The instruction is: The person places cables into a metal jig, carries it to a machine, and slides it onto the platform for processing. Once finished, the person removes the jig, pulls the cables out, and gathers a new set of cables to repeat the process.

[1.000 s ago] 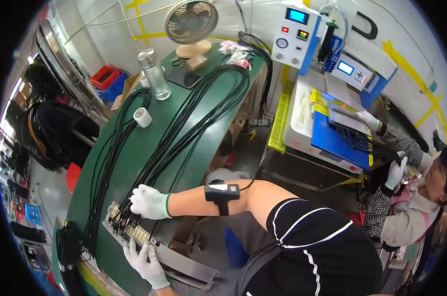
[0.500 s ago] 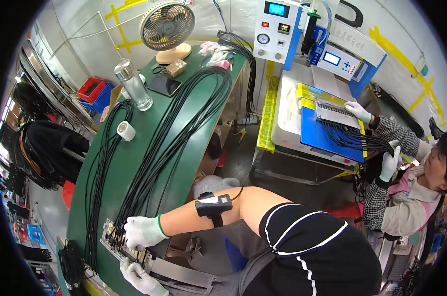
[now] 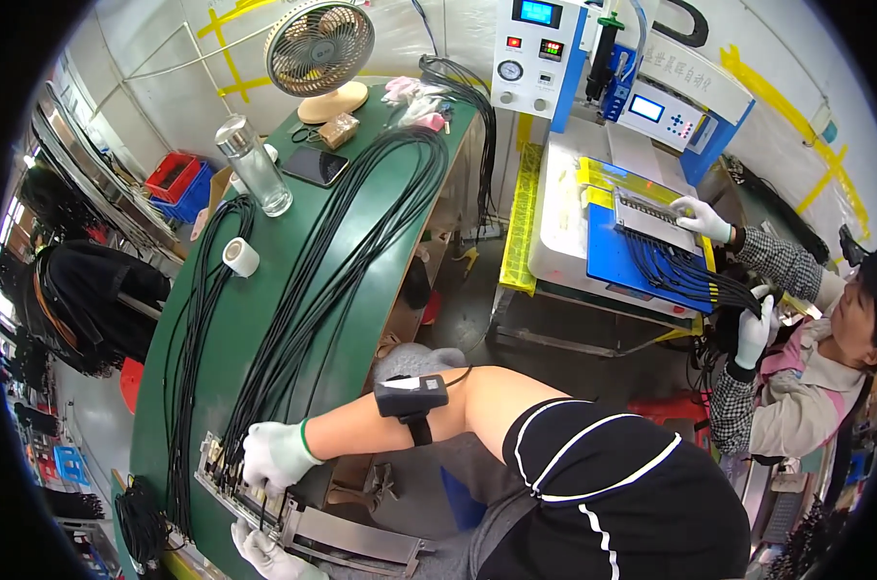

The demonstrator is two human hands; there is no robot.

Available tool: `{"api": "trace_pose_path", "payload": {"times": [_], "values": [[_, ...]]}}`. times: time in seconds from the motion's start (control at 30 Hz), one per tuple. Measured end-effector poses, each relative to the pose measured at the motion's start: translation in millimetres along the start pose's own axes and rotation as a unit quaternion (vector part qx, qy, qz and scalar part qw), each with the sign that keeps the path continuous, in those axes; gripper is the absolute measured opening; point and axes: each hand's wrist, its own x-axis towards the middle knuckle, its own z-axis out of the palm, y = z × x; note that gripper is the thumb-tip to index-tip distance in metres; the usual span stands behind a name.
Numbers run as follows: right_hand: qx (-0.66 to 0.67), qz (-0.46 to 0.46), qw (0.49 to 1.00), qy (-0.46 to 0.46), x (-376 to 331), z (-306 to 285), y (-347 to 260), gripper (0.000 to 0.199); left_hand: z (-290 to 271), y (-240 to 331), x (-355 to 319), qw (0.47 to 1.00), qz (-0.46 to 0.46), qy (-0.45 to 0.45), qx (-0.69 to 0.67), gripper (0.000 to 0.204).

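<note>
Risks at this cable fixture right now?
1. The right hand presses cable ends into the metal fixture, which overhangs the green table edge; it might shift.
2. The long black cables cross and bunch, so they may tangle or snag.
3. The clear bottle stands close to the cables; a tug could tip it.

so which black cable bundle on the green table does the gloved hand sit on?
The wide central black cable bundle, under the right hand; the thinner bundle lies further left, untouched.

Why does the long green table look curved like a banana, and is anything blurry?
Head view: the fisheye lens bends the green table and darkens the corners; lighting is even, the gloved right hand on the cable fixture looks sharp, no strong glare.
</note>
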Motion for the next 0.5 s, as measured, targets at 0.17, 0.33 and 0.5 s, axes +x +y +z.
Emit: {"api": "trace_pose_path", "payload": {"times": [0.17,0.33,0.5], "values": [[0.045,-0.021,0.999,0.022,21,1,-38,0.020,-43,-19,-7,0.977,-0.021,0.062,0.202,0.025],[-0.023,0.005,1.000,-0.014,-5,-30,-26,0.010,2,-40,-8,0.987,-0.114,0.107,-0.039,0.024],[0.000,-0.015,1.000,-0.003,5,-25,-32,0.011,-22,-26,-1,0.989,-0.048,0.069,0.118,0.012]]}}
